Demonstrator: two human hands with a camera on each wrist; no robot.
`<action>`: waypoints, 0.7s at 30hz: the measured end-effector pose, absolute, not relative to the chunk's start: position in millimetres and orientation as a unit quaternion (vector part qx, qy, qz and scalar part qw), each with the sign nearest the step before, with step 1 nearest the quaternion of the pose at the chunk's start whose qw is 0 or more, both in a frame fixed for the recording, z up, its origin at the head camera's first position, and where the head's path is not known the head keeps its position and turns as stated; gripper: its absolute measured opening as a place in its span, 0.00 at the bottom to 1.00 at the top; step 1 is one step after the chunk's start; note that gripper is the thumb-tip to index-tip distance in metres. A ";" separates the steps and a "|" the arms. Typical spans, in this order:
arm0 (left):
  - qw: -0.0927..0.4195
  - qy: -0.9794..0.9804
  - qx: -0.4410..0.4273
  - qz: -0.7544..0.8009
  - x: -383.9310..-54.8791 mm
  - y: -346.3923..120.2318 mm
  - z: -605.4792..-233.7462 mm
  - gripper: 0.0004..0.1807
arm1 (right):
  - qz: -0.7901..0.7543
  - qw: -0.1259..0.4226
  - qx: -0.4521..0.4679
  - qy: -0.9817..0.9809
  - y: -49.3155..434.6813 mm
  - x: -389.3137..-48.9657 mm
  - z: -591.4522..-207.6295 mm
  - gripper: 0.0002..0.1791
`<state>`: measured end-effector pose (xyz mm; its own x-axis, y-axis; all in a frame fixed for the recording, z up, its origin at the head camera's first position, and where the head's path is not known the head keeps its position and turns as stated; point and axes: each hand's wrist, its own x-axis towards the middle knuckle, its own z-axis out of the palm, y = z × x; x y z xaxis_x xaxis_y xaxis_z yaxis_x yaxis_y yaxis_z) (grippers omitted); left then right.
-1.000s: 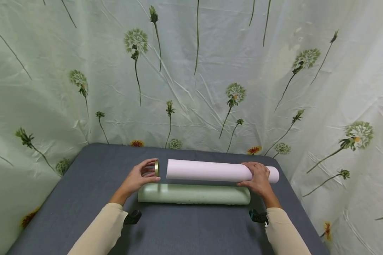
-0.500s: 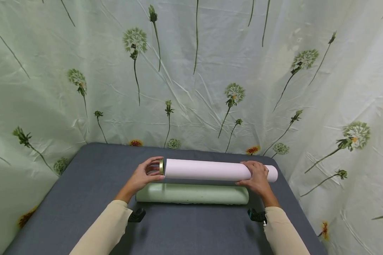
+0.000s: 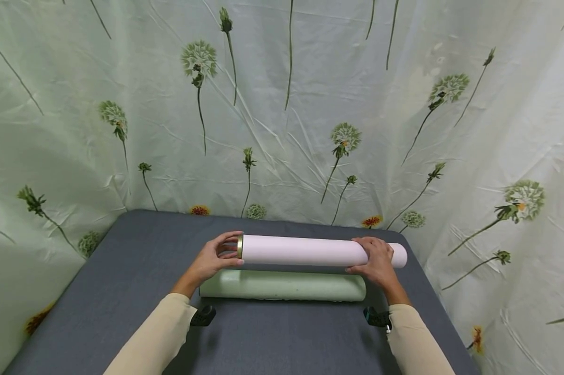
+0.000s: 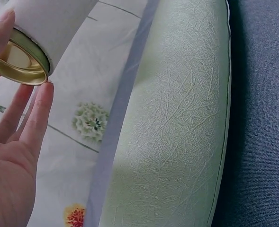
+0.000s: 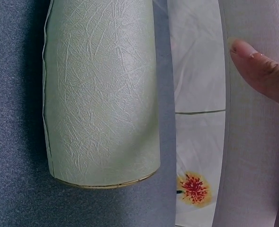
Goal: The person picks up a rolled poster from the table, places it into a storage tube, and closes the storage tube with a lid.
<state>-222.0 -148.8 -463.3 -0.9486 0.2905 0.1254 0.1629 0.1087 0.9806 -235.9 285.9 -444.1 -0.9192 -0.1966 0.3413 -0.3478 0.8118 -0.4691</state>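
Note:
A long pale pink tube (image 3: pixel 301 251) lies crosswise in the head view, behind a light green tube (image 3: pixel 282 286). My right hand (image 3: pixel 377 262) grips the pink tube near its right end, thumb along the near side. At the left end, my left hand (image 3: pixel 212 257) holds a gold metal lid (image 3: pixel 240 246) by its rim with thumb and fingertips. In the left wrist view the lid (image 4: pixel 17 61) sits against the tube's mouth, with a greenish band of its side showing. The right wrist view shows the right thumb (image 5: pixel 260 71) on the tube's surface.
The green tube rests on a dark grey cloth-covered table (image 3: pixel 282 338), close in front of both hands. A gold edge rims its right end. Behind the table hangs a pale curtain (image 3: pixel 282 130) with a dandelion print. Black wrist cameras hang below both wrists.
My left hand has moved right with the gold lid, closing the gap to the pink tube's left end. The right hand keeps its grip on the tube, which has shifted slightly left.

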 end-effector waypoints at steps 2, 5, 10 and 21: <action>0.051 0.741 0.155 0.651 -221.9 -148.6 -463.1 0.39 | 0.272 0.141 0.147 -0.940 285.0 -235.6 -444.4 0.41; 0.052 0.741 0.154 0.651 -221.9 -148.4 -463.2 0.39 | 0.271 0.149 0.150 -0.939 284.5 -234.8 -444.1 0.42; 0.051 0.743 0.151 0.650 -222.4 -148.2 -464.4 0.40 | 0.272 0.158 0.151 -0.937 283.7 -234.4 -444.2 0.42; 0.051 0.741 0.181 0.644 -221.0 -150.0 -466.3 0.31 | 0.267 0.147 0.141 -0.942 282.7 -236.1 -444.9 0.41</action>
<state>-221.0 -150.0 -466.3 -0.9297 0.3330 0.1574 0.2023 0.1042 0.9738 -236.1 282.7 -444.9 -0.9169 -0.1872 0.3526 -0.3442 0.8181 -0.4606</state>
